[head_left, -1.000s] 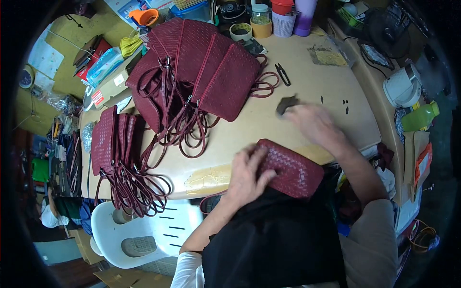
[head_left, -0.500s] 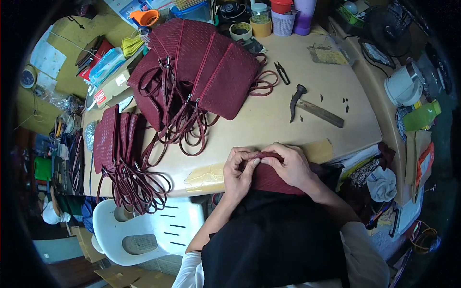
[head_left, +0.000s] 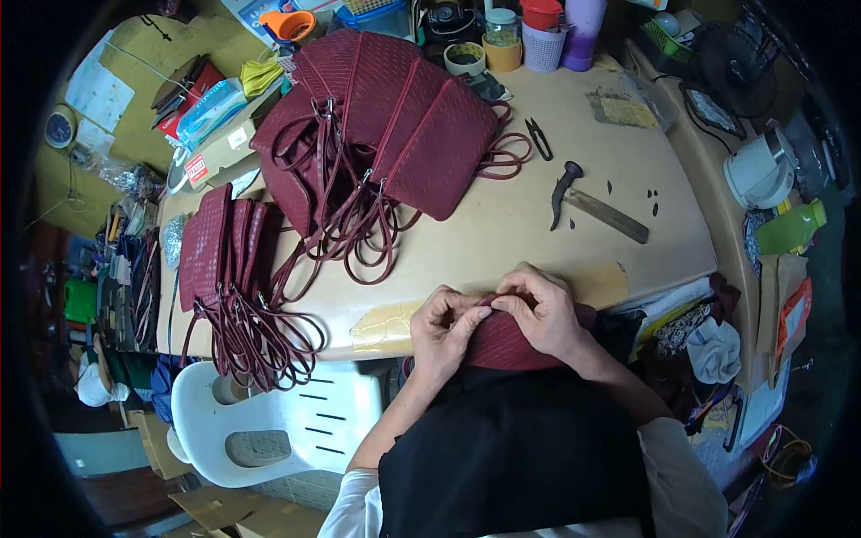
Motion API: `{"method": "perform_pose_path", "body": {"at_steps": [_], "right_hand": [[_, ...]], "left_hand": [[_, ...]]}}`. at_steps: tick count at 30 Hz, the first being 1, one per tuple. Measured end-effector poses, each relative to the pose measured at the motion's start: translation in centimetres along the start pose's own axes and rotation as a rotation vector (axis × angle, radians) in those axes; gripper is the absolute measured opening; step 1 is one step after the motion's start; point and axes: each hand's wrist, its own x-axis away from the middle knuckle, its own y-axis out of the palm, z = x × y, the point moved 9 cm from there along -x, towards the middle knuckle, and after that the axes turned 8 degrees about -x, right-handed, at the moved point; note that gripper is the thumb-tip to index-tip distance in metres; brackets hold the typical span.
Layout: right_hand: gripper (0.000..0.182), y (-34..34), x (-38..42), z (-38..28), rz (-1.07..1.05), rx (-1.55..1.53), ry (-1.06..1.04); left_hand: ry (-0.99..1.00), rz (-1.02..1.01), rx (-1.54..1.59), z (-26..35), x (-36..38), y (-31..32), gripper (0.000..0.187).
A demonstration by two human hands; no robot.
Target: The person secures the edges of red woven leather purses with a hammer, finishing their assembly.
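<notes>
A maroon bag [head_left: 505,344] with a woven-look surface rests against my black apron at the table's front edge. My left hand [head_left: 443,332] pinches its upper edge between thumb and fingers. Close beside it, my right hand [head_left: 544,316] grips the same edge, its thumb nearly meeting the left one. The fingers hide part of that edge. Ahead on the table lies a large pile of similar maroon bags [head_left: 439,134] with zips and thin straps. A smaller stack of maroon pouches [head_left: 208,251] sits to the left, its straps hanging over the edge.
A hammer [head_left: 603,213] and small black thread snips [head_left: 538,140] lie on the table [head_left: 484,242], with little dark bits nearby. Tape rolls, cups and a purple tumbler [head_left: 581,31] line the back. A white plastic chair [head_left: 336,417] stands at left; cloths [head_left: 713,345] are heaped at right.
My view has shifted slightly. More of the bag's front panel shows below my hands, which still pinch its edge; the left fingers are a little more raised.
</notes>
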Motion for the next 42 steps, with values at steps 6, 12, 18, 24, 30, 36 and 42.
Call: {"method": "perform_pose_path", "body": {"at_steps": [6,12,18,24,30,36,42], "right_hand": [[0.008,-0.3,0.2,0.7,0.109,-0.117,-0.009],[0.007,0.1,-0.2,-1.0,-0.057,0.196,-0.155],[0.007,0.7,0.5,3.0,-0.094,-0.371,0.286],[0.007,0.9,0.9,-1.1,-0.022,0.006,0.149],[0.007,-6.1,-1.6,-0.1,0.498,-0.446,-0.103],[0.008,-2.5,-1.4,2.1,0.315,-0.543,-0.033],[0.025,-3.3,-2.2,-6.5,0.302,0.353,-0.365]], "left_hand": [[0.08,-0.05,-0.224,1.6,0.1,0.4,0.012],[0.129,-0.076,-0.41,3.1,0.0,0.6,0.014],[0.141,-0.16,-0.222,3.1,-0.8,1.0,0.016],[0.115,-0.178,-0.202,1.5,-0.8,1.3,0.009],[0.222,0.123,-0.461,3.3,-0.7,-3.5,0.05],[-0.092,-0.03,-0.086,2.1,-1.4,-2.6,0.044],[0.206,-0.124,-0.352,5.8,-2.5,-0.7,0.025]]}}
